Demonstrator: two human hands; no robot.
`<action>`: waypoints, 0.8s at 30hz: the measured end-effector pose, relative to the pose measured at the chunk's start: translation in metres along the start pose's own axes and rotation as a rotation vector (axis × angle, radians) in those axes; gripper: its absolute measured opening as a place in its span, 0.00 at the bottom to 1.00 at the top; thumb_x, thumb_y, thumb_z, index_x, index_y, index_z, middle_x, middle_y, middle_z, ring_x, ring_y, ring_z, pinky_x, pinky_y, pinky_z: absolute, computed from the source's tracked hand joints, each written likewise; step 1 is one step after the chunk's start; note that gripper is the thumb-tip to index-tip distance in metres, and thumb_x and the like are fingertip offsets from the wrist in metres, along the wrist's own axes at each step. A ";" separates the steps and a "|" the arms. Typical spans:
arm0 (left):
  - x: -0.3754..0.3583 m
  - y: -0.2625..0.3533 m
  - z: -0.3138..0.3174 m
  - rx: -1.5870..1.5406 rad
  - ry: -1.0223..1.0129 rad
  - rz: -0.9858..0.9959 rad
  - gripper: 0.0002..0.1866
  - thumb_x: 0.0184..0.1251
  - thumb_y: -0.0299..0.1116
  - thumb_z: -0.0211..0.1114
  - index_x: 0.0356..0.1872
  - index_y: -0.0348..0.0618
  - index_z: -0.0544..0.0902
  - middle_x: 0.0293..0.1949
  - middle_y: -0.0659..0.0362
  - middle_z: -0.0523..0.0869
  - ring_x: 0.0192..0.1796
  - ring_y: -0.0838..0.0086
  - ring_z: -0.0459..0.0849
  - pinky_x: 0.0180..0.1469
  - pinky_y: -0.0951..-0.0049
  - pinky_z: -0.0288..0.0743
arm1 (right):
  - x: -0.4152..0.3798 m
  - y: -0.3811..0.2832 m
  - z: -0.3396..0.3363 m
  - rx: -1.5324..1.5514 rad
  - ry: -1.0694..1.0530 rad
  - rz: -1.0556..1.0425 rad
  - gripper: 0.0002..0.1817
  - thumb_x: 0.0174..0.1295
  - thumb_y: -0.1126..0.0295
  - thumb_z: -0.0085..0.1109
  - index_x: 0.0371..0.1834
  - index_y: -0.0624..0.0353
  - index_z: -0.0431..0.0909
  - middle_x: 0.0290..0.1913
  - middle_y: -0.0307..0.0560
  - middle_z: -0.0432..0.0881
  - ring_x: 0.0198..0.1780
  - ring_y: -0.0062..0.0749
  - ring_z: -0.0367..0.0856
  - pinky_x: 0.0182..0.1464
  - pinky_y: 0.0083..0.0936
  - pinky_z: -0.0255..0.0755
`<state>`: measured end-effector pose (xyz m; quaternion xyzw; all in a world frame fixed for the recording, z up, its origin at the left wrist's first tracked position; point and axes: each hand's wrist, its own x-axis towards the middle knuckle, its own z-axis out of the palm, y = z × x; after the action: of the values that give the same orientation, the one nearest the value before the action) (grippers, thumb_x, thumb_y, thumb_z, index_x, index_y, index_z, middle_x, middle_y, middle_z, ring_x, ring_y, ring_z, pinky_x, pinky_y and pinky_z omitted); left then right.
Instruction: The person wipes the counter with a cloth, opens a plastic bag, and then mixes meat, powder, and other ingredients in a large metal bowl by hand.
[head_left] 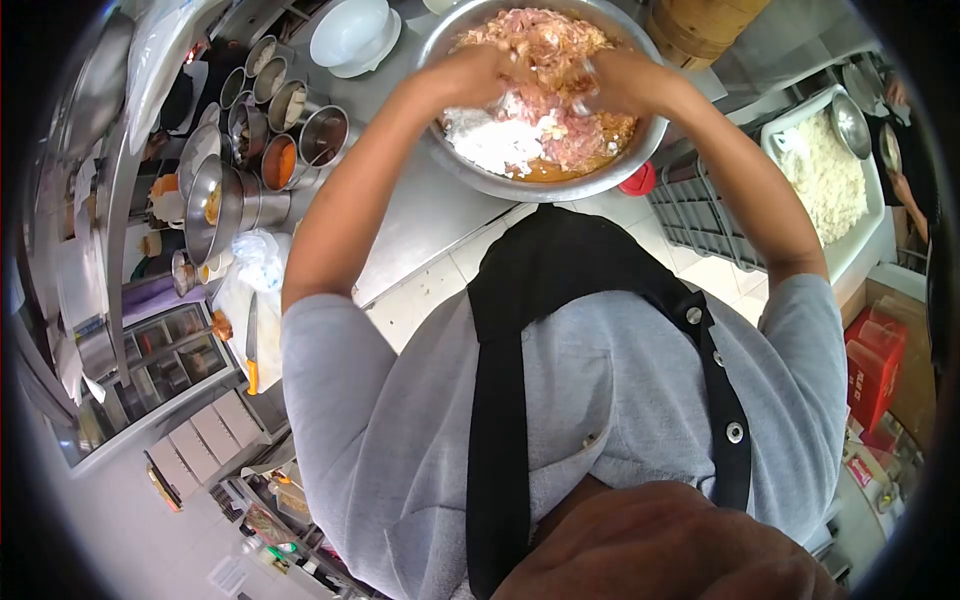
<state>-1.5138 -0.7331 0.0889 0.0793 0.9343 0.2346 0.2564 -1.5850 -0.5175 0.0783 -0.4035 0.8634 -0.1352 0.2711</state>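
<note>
A wide metal bowl holds raw minced meat, a heap of white powder and a brownish liquid along its near edge. Both of my hands are inside it, in the meat. My left hand is at the left side, just above the powder. My right hand is opposite, against the meat on the right. Motion blur and the meat hide the fingers of both hands, so how far they are closed does not show.
Metal containers of ingredients crowd the counter's left side. White bowls stand left of the mixing bowl, a bamboo steamer right. A knife lies at lower left. A white tub of shredded white food sits right, near another person's arm.
</note>
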 end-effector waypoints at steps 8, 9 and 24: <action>0.001 -0.034 0.082 0.136 0.004 0.103 0.31 0.48 0.18 0.58 0.59 0.47 0.73 0.54 0.43 0.73 0.56 0.51 0.74 0.58 0.62 0.69 | 0.032 0.029 0.075 -0.054 -0.264 -0.093 0.30 0.38 0.61 0.67 0.45 0.69 0.76 0.39 0.63 0.81 0.43 0.51 0.81 0.46 0.38 0.73; 0.014 -0.038 0.088 0.170 0.025 0.066 0.30 0.48 0.20 0.59 0.58 0.47 0.73 0.51 0.43 0.73 0.54 0.50 0.75 0.56 0.61 0.70 | 0.041 0.031 0.081 -0.048 -0.253 -0.065 0.31 0.38 0.61 0.67 0.46 0.69 0.76 0.39 0.64 0.81 0.43 0.51 0.81 0.45 0.38 0.74; 0.015 0.001 0.000 -0.072 0.089 -0.119 0.25 0.51 0.30 0.57 0.54 0.36 0.74 0.48 0.42 0.81 0.50 0.58 0.80 0.54 0.67 0.71 | 0.034 0.013 0.029 0.157 0.079 0.023 0.33 0.40 0.65 0.66 0.53 0.69 0.72 0.38 0.60 0.81 0.42 0.44 0.80 0.46 0.30 0.73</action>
<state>-1.5270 -0.7282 0.0826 0.0037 0.9388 0.2558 0.2308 -1.5944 -0.5362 0.0370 -0.3655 0.8647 -0.2149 0.2692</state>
